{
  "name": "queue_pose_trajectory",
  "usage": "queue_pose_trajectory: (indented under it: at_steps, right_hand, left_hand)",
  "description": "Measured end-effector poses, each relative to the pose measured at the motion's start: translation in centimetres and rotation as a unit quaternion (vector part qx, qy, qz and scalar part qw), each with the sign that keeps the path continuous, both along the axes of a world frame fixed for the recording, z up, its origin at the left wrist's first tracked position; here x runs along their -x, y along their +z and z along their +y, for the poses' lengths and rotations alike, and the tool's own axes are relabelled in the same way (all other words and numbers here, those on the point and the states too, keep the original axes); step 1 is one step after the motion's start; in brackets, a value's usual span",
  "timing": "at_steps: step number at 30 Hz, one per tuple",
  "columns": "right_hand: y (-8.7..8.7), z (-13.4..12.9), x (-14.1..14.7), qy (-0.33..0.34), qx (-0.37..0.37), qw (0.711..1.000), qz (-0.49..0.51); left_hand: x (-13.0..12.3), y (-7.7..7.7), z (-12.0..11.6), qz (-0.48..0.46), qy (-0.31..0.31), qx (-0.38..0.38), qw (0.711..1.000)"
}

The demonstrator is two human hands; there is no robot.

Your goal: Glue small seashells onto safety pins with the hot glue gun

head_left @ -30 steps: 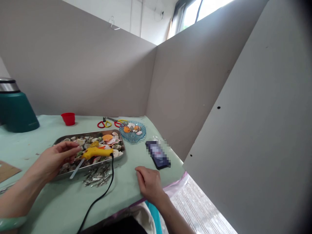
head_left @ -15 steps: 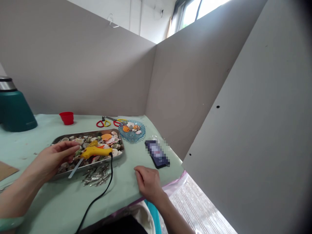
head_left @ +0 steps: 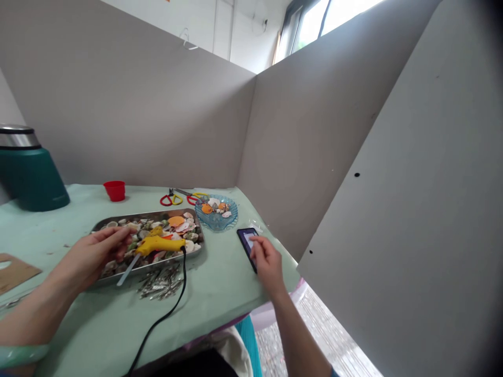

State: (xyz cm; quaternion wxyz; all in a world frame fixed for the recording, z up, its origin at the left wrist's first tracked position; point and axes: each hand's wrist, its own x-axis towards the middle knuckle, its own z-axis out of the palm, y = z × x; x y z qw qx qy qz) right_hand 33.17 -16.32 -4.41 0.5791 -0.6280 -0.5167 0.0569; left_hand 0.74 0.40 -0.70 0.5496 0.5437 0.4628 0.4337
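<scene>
My left hand [head_left: 100, 252] hovers above the left part of a metal tray [head_left: 107, 281] filled with shells [head_left: 187, 230]. Its thumb and fingers are pinched together, and whatever lies between them cannot be made out. A yellow glue gun [head_left: 163, 244] rests across the tray, a pale glue stick [head_left: 129, 269] poking out toward the front. My right hand [head_left: 268, 262] is over a phone [head_left: 244, 241], holding nothing. Its index finger reaches onto the lit screen while the other fingers curl, and it hides the phone's lower right part.
Metal clips [head_left: 160, 283] lie heaped before the tray, beside a black cord [head_left: 173, 309]. A blue glass dish [head_left: 220, 224] of shells, scissors [head_left: 192, 199], pliers [head_left: 166, 201] and a red cup [head_left: 115, 191] stand behind. A green flask [head_left: 35, 178] and brown card [head_left: 18, 275] are left. Partitions [head_left: 298, 141] enclose the table.
My right hand has moved right and forward from the tabletop to the phone, its index finger coming out of a loose fist. My left hand stays over the tray. The view has shifted slightly.
</scene>
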Motion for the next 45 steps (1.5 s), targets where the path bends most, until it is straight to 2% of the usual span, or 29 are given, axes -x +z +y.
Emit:
queue_pose_trajectory:
  at_steps: [2, 4, 6, 9, 14, 20, 28, 45]
  right_hand:
    - [0.9, 1.2, -2.3, -0.022, 0.004, 1.0, -0.01]
    - [1.4, 2.4, -4.3, -0.033, 0.03, 0.996, -0.076]
    - [1.4, 3.3, -5.6, -0.026, 0.054, 0.986, -0.157]
    - [0.7, 4.0, -6.5, -0.021, 0.079, 0.973, -0.217]
    - [-0.2, 4.4, -6.7, -0.02, 0.089, 0.965, -0.247]
    - [-0.3, 4.6, -6.9, -0.027, 0.094, 0.961, -0.259]
    - [-0.8, 4.7, -6.8, 0.001, 0.095, 0.957, -0.274]
    - [-0.7, 4.7, -6.4, 0.012, 0.095, 0.95, -0.296]
  left_hand:
    - [0.0, 0.0, 0.0, 0.003, -0.003, -0.001, 1.0]
    - [0.0, 0.1, -0.1, 0.002, -0.002, -0.004, 1.0]
    - [-0.1, 0.1, -0.2, -0.001, 0.002, -0.009, 1.0]
    - [-0.1, 0.2, -0.4, -0.001, 0.008, -0.016, 1.0]
    - [-0.1, 0.2, -0.4, 0.005, 0.004, -0.02, 1.0]
    - [-0.1, 0.1, -0.3, 0.001, 0.0, -0.02, 1.0]
    - [0.0, 0.0, -0.2, 0.005, -0.001, -0.012, 1.0]
    - [0.0, 0.0, -0.2, 0.004, -0.006, -0.013, 1.0]
